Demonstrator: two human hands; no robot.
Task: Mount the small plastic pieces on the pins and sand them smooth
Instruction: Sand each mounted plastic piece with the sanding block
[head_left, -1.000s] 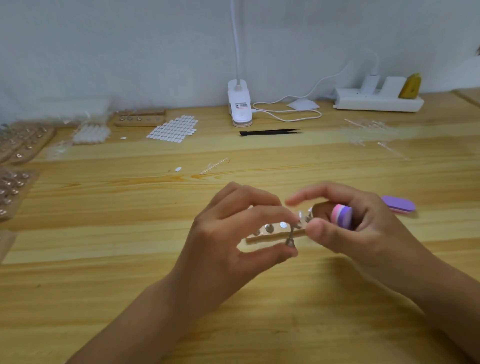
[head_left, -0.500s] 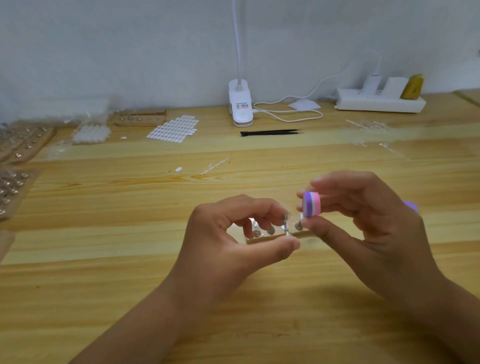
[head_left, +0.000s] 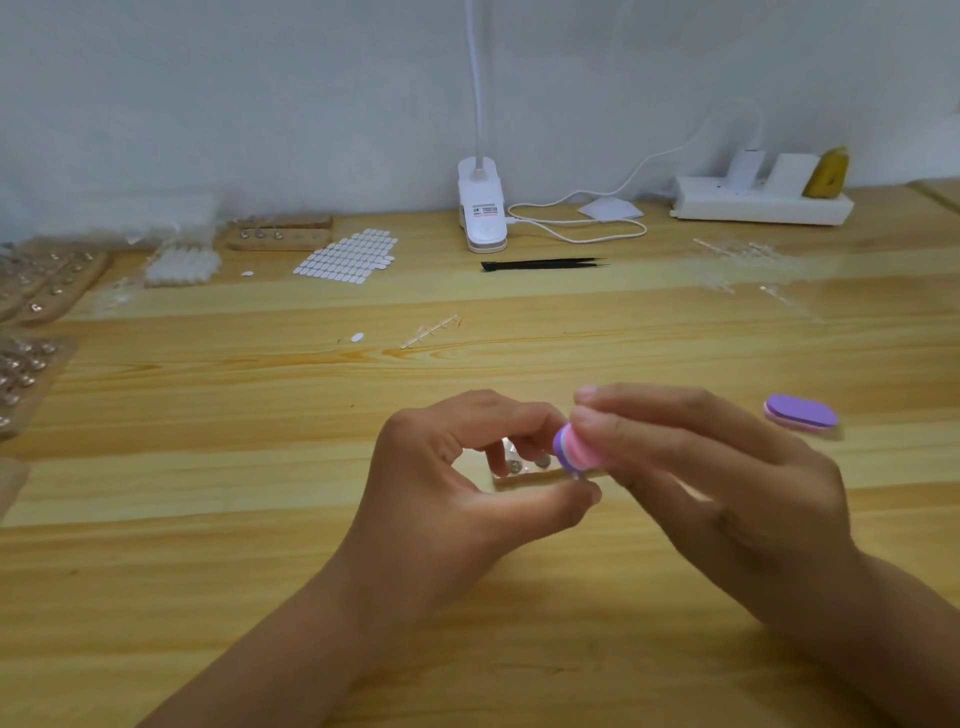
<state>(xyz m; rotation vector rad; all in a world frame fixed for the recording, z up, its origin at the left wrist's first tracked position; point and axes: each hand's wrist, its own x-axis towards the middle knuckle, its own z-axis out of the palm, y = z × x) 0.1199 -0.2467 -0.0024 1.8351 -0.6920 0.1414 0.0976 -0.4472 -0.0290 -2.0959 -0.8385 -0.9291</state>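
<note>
Both grips are closed: my right grip (head_left: 727, 478) pinches the striped sanding block (head_left: 574, 449); my left grip (head_left: 457, 493) seemingly pinches a blurred pin (head_left: 575, 477).

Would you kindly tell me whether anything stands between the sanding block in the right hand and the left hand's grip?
Nothing visible does. The sanding block, held by the right hand, sits at the left hand's fingertips; the pin they pinch is largely hidden behind it.
</note>
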